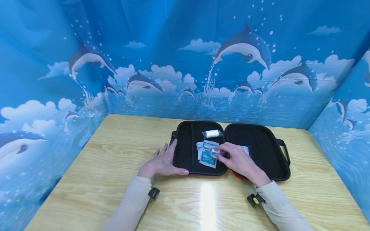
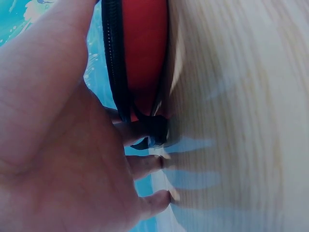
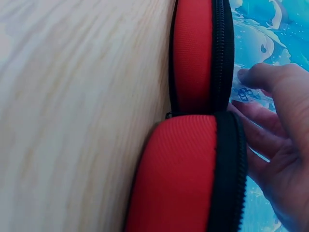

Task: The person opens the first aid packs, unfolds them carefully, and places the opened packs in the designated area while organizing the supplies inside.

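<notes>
A red zip case [image 3: 193, 53] lies unfolded on the table, its black-lined left half [image 1: 183, 144] and right half [image 1: 260, 150] side by side. My left hand [image 1: 165, 162] rests at the left half's outer corner, fingers spread along the side and thumb at the front edge. Over the left half, my right hand [image 1: 238, 158] pinches a small, clear, whitish packet [image 1: 214, 153] with dark print between thumb and fingers. Beneath it lie flat green-and-white sachets [image 1: 208, 160]. Behind them is a white roll [image 1: 212, 133] in clear wrapping.
Part of another small packet [image 1: 246, 150] shows in the right half, beside my right hand. A black carry handle [image 1: 284, 152] sticks out at the case's right side. The wooden table [image 1: 115, 154] meets a blue dolphin-print curtain [image 1: 173, 64] at the back and sides.
</notes>
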Demonstrator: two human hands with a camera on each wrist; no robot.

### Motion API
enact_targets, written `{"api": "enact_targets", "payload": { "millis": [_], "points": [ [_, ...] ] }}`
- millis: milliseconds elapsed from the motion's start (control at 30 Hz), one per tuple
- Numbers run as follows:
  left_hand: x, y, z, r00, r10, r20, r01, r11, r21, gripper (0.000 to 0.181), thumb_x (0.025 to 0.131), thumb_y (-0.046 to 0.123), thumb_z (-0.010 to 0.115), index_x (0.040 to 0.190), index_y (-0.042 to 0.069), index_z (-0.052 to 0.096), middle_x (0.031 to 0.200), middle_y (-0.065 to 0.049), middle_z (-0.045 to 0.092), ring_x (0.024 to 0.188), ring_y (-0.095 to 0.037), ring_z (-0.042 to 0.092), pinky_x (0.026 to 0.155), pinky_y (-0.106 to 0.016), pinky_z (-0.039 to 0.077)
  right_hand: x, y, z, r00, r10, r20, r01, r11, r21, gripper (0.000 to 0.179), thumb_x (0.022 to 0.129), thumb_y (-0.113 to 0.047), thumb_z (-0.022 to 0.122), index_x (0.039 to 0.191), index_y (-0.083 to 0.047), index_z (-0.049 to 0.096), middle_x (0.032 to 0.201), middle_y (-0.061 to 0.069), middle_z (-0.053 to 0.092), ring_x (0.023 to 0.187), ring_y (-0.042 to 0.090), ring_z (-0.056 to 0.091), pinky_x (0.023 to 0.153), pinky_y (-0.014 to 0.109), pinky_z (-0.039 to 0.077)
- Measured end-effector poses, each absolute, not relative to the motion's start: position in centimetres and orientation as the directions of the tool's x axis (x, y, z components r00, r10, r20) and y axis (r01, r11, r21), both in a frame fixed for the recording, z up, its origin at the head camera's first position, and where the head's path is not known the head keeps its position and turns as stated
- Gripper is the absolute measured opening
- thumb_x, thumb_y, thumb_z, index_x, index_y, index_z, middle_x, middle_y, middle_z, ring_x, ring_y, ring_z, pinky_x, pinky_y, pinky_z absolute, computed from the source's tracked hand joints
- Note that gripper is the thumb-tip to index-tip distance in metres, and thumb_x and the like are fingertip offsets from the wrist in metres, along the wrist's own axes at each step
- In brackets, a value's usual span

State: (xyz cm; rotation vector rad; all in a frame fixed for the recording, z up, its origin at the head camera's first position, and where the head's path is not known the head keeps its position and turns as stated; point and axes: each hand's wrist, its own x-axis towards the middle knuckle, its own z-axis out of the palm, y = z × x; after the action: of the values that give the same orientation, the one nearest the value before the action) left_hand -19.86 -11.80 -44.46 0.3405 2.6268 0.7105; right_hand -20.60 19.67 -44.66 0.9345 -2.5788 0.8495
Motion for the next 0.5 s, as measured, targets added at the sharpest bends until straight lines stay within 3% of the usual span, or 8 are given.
{"api": "enact_targets", "payload": {
  "millis": [500],
  "points": [
    [-19.8, -11.8, -44.3, -0.889, 0.330, -0.319, 0.124, 0.842, 0.525, 0.135, 0.075, 0.070, 0.079, 0.166, 0.019, -0.007, 0.174, -0.008, 0.003, 0.161, -0.035, 0.000, 0.128, -0.063, 0.004, -20.2, 21.5, -44.2, -0.741, -0.388, 0.548, -0.644, 0.641, -0.417, 0.014, 0.084, -0.004, 0.083, 0.095, -0.011, 0.077, 0.079, -0.006, 0.067, 0.064, -0.002, 0.050, 0.055, 0.013, 0.043]
  ]
}}
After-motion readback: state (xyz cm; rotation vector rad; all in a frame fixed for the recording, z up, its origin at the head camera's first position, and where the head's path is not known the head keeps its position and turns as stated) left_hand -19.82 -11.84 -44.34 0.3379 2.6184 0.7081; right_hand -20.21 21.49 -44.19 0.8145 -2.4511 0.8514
